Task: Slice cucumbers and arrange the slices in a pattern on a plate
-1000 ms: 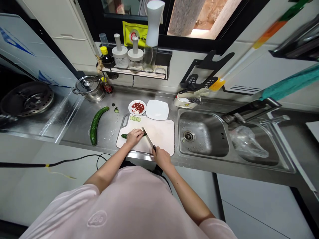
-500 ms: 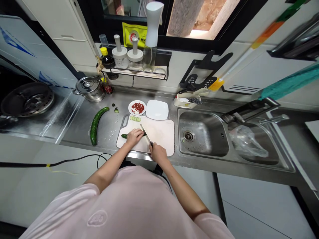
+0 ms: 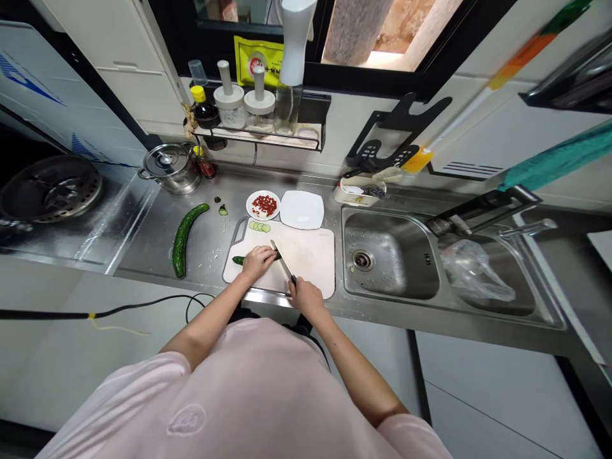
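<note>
On the white cutting board point(image 3: 310, 261) lies a green cucumber point(image 3: 238, 260), partly covered by my left hand point(image 3: 258, 261), whose fingers are closed over it. My right hand point(image 3: 306, 297) grips the dark handle of a kitchen knife point(image 3: 285, 259). Its blade slants away from me, at the cucumber's right end beside my left fingertips. Several pale cucumber slices point(image 3: 259, 226) rest in a row near the board's upper left corner. Left of the board, a whole curved cucumber point(image 3: 184, 241) lies on the steel counter.
Behind the board stand a plate of chopped red pieces point(image 3: 264, 205) and a white square plate point(image 3: 302, 210). The sink point(image 3: 392, 255) is to the right. A lidded pot point(image 3: 171, 168) stands back left, with cucumber scraps point(image 3: 222, 210) nearer. Above hangs a condiment rack point(image 3: 262, 138).
My right hand and the knife have shifted slightly to the right. My left hand stays on the cucumber.
</note>
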`<state>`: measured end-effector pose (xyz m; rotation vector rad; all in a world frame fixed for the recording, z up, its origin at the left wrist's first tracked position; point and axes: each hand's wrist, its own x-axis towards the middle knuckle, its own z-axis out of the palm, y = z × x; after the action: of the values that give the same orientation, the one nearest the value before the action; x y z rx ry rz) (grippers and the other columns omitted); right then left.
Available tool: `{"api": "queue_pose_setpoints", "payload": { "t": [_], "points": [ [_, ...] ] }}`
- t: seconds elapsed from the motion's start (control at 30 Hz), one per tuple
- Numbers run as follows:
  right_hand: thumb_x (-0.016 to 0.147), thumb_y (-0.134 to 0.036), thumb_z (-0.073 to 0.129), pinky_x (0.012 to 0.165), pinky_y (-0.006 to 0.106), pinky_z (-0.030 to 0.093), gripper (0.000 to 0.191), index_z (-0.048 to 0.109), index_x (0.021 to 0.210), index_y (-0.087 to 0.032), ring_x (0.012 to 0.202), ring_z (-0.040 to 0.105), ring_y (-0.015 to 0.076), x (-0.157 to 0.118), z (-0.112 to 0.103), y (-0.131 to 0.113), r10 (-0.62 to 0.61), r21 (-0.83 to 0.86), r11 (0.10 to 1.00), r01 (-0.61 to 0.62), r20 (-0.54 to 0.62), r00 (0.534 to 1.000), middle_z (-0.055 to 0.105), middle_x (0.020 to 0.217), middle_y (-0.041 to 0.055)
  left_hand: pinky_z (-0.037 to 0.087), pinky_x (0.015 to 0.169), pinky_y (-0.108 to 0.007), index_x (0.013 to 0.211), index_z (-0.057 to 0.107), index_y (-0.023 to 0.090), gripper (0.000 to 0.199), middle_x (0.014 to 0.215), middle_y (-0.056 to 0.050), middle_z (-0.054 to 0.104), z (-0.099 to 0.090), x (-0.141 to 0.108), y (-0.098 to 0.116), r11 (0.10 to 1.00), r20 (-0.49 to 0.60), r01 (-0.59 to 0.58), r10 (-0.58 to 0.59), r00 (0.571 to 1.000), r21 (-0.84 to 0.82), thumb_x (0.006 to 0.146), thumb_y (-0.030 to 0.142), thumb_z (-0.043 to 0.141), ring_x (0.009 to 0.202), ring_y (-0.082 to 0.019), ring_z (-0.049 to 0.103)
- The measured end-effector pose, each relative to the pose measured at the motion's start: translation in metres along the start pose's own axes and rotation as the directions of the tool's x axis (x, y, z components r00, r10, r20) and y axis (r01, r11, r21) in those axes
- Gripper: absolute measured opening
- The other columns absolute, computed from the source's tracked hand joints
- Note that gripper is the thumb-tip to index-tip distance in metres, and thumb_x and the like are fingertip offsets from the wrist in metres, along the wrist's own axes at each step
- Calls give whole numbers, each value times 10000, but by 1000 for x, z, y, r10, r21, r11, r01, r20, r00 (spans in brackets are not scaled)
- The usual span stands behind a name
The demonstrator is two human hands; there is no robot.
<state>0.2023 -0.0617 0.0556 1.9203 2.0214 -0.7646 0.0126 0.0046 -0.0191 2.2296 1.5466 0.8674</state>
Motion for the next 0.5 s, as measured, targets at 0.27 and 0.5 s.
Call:
{"api": "queue_pose_setpoints", "payload": {
  "t": [0.27, 0.5],
  "points": [
    [966, -421, 283, 770, 291, 406, 403, 549, 1086, -143, 947, 626, 224, 11, -2, -9, -10, 4, 1000, 10, -14, 1000, 660, 994, 138, 468, 821, -302, 934, 694, 240, 196, 958, -37, 667, -1, 0, 1, 1000, -4, -14, 14, 1000, 0, 878, 309, 520, 908, -152, 580],
    [962, -424, 295, 754, 296, 409, 385, 546, 1074, -154, 930, 633, 228, 4, 2, -3, -5, -5, 1000, 5, -28, 1000, 666, 969, 131, 471, 827, -311, 927, 694, 241, 194, 958, -37, 668, -2, 0, 1, 1000, -4, -8, 8, 1000, 1, 879, 307, 518, 911, -155, 585]
  ]
}}
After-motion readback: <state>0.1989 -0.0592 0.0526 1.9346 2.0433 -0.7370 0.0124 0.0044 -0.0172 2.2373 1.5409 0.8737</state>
